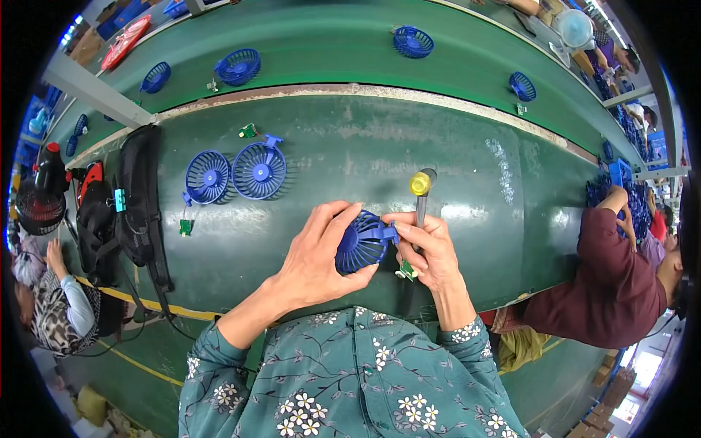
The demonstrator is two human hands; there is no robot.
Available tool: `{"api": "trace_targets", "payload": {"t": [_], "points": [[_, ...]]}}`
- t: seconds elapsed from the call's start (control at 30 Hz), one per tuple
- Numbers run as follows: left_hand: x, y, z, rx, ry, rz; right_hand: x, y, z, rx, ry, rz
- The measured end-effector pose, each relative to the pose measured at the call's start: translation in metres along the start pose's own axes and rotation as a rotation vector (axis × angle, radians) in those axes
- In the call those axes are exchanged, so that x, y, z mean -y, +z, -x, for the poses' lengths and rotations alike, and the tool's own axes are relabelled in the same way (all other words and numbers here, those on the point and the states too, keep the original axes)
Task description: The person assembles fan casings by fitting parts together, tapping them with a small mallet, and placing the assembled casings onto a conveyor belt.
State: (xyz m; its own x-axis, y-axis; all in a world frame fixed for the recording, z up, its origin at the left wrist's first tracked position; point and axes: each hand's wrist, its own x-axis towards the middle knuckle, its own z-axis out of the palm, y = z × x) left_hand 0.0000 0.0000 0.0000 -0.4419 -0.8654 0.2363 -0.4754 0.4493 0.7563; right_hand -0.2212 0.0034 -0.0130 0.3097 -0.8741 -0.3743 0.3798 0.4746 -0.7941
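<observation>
A round blue fan housing (364,244) with slatted ribs is held in front of my chest. Wrapped round its left side is my left hand (315,248), closed on the rim. My right hand (431,252) is closed round the dark handle of a small hammer (420,184), whose yellow round face points up and toward me. The thumb and finger of that same hand also touch the blue clip (391,233) at the housing's right edge. Below them hangs a small green circuit board (406,271), partly behind the fingers.
Two blue fan housings (260,171) lie on the green workbench (328,157), with small circuit boards (185,228) beside them. A black bag (139,197) lies to the left. Beyond the bench runs a green conveyor belt (321,58) carrying more housings. Co-workers sit at both sides.
</observation>
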Motion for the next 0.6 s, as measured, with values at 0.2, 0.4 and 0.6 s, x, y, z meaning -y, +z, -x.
{"api": "trace_targets", "payload": {"t": [0.2, 0.4, 0.6], "points": [[0.000, 0.000, 0.002, -0.009, 0.013, 0.001, 0.003, 0.007, -0.002, -0.075, 0.036, -0.173], [0.001, 0.001, 0.001, -0.016, 0.038, 0.000, 0.002, -0.001, -0.002, 0.052, 0.013, -0.152], [0.002, 0.002, 0.001, -0.048, -0.037, -0.010, 0.007, 0.015, 0.000, -0.129, 0.024, 0.073]]}}
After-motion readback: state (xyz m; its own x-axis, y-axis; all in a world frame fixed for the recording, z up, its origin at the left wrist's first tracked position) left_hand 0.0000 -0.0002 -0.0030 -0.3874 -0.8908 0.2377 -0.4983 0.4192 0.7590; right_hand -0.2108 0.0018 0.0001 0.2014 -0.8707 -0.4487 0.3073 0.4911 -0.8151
